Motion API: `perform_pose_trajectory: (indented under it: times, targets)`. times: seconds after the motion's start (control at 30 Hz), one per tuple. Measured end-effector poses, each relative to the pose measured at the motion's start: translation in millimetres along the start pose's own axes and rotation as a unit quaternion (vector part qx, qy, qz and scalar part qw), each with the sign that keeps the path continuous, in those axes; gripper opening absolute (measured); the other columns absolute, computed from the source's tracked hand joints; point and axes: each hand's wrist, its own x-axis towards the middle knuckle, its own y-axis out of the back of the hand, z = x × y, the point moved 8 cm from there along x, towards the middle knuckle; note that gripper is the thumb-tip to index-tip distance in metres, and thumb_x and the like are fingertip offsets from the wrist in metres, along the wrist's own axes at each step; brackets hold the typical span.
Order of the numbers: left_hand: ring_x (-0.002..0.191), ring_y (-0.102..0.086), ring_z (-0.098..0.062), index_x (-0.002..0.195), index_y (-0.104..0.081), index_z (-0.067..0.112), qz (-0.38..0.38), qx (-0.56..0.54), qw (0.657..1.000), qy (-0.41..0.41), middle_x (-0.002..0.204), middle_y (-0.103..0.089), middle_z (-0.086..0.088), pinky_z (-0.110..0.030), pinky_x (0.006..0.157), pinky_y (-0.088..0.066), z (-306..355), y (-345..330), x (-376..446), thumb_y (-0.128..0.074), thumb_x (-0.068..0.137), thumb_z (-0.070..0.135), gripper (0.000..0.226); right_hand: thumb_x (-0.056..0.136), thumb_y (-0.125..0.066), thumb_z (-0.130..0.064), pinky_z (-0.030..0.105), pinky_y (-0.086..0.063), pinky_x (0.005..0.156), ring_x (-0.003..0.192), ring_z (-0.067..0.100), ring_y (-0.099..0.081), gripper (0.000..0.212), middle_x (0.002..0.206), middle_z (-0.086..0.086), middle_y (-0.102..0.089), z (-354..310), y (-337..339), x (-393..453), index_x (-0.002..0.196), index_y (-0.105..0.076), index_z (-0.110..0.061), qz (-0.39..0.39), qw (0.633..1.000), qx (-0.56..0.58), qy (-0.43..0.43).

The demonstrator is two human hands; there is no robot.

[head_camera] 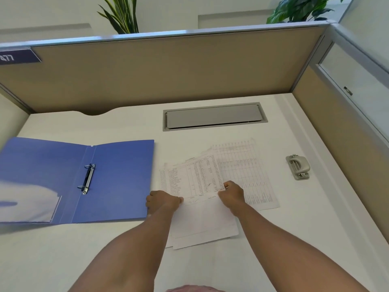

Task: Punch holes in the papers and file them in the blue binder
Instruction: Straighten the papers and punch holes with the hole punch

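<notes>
A blue binder [117,178] lies open on the left of the white desk, its two metal rings [88,179] along the spine. Printed papers [193,178] sit in a loose pile in the middle, folded over towards me. My left hand [163,202] pinches the folded top sheet at its left edge. At the same sheet's right edge, my right hand [231,193] pinches it too. More table sheets [248,171] spread out to the right beneath. A grey hole punch [297,167] stands apart at the right, untouched.
A grey cable hatch [214,115] is set into the desk at the back. Tan partition walls [168,68] enclose the desk behind and on the right. Plants [122,15] rise beyond the partition. The binder's left cover holds a clear pocket [31,203].
</notes>
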Motion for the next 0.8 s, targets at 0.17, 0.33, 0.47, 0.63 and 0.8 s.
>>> perform_pose_trajectory:
  times: [0.17, 0.33, 0.47, 0.63, 0.8]
  targets:
    - [0.119, -0.054, -0.031, 0.134, -0.037, 0.001, -0.001, -0.006, 1.000, 0.018, 0.132, -0.052, -0.014, -0.042, 0.095, -0.051, -3, -6, 3, -0.087, 0.063, 0.040, 0.095, 0.085, -0.054, -0.007, 0.032, -0.057, 0.071, 0.084, 0.018, -0.065, 0.013, 0.097, -0.004, -0.066, 4, -6, 0, 0.087, -0.060, -0.019, -0.015, 0.999, -0.039, -0.005]
    - [0.114, -0.053, -0.028, 0.125, -0.052, 0.010, -0.011, 0.018, 1.000, 0.009, 0.126, -0.050, -0.010, -0.038, 0.088, -0.053, -2, -7, 4, -0.083, 0.064, 0.046, 0.077, 0.084, -0.055, -0.007, 0.030, -0.052, 0.068, 0.082, 0.022, -0.063, 0.006, 0.096, 0.004, -0.067, 5, -11, 0, 0.083, -0.057, -0.013, -0.018, 0.996, -0.087, 0.003]
    - [0.115, -0.052, -0.030, 0.129, -0.049, 0.007, -0.005, -0.012, 1.000, 0.001, 0.131, -0.042, -0.013, -0.034, 0.072, -0.048, 1, -8, 2, -0.084, 0.070, 0.035, 0.074, 0.081, -0.052, -0.002, 0.027, -0.047, 0.063, 0.079, 0.023, -0.061, 0.009, 0.094, 0.008, -0.064, 3, -12, -3, 0.079, -0.053, -0.010, 0.002, 0.994, -0.111, 0.011]
    - [0.117, -0.052, -0.033, 0.134, -0.034, 0.001, 0.000, -0.070, 0.997, 0.028, 0.136, -0.038, -0.017, -0.032, 0.065, -0.044, -1, -9, -2, -0.086, 0.070, 0.025, 0.085, 0.083, -0.052, 0.001, 0.022, -0.037, 0.052, 0.069, 0.017, -0.052, 0.018, 0.086, 0.005, -0.057, -2, -8, -6, 0.073, -0.044, -0.012, 0.011, 0.994, -0.110, -0.003]
    - [0.111, -0.061, -0.032, 0.133, -0.043, 0.006, -0.029, -0.194, 0.980, -0.017, 0.129, -0.061, -0.011, -0.039, 0.089, -0.055, -1, -13, 8, -0.085, 0.074, 0.026, 0.076, 0.077, -0.059, 0.000, 0.030, -0.052, 0.063, 0.079, 0.023, -0.065, 0.016, 0.097, 0.010, -0.067, 5, -8, 0, 0.093, -0.061, -0.002, 0.001, 0.999, -0.034, -0.028]
